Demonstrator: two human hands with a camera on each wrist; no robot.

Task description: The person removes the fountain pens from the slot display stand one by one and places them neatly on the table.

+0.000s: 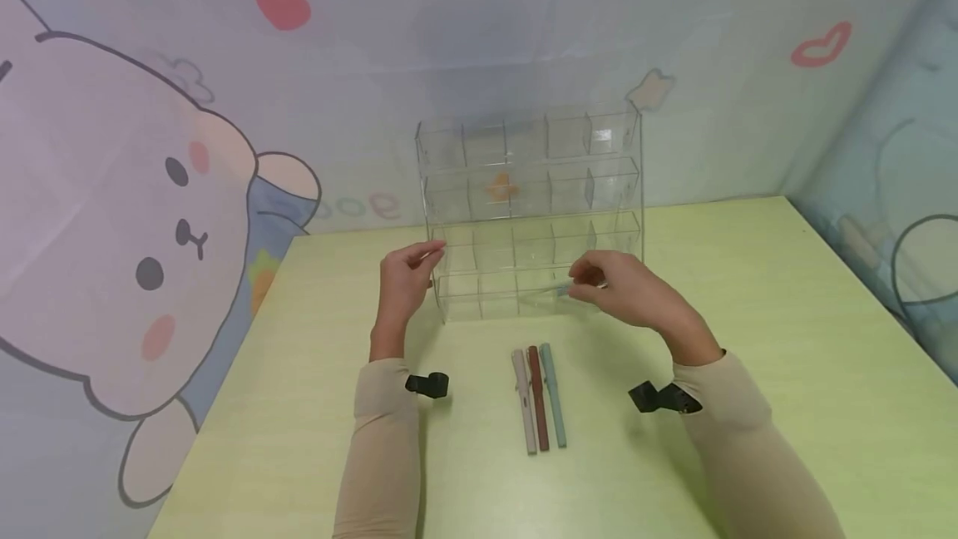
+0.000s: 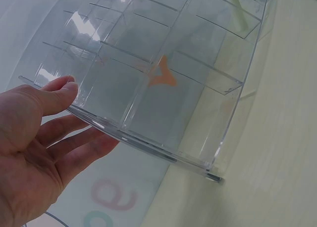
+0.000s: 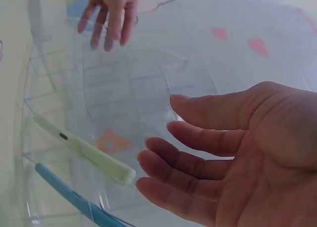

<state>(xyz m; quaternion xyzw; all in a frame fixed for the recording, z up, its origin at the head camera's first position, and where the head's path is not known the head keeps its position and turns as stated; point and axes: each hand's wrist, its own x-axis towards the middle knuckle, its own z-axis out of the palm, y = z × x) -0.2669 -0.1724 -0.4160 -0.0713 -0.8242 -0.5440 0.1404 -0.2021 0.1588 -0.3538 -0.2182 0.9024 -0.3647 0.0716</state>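
Note:
A clear acrylic rack [image 1: 533, 227], with tiers split into small compartments, stands at the back of the table. My left hand [image 2: 39, 133] grips its left side edge, thumb on one face and fingers around the other. A light green pen [image 3: 84, 150] and a blue pen [image 3: 69, 193] lie in the rack's lower right part. Close by them, my right hand [image 1: 624, 285] hovers with fingers loosely bent and nothing between them. On the table in front lie a beige pen [image 1: 525, 402], a dark red pen [image 1: 538, 398] and a teal pen [image 1: 554, 395], side by side.
The yellow-green table [image 1: 284, 439] extends to both sides of the rack. Right behind it hangs a pale printed cloth [image 1: 359, 65] with a cartoon bear, and another cloth [image 1: 898, 123] hangs at the right. Black wrist cameras stick out from both sleeves.

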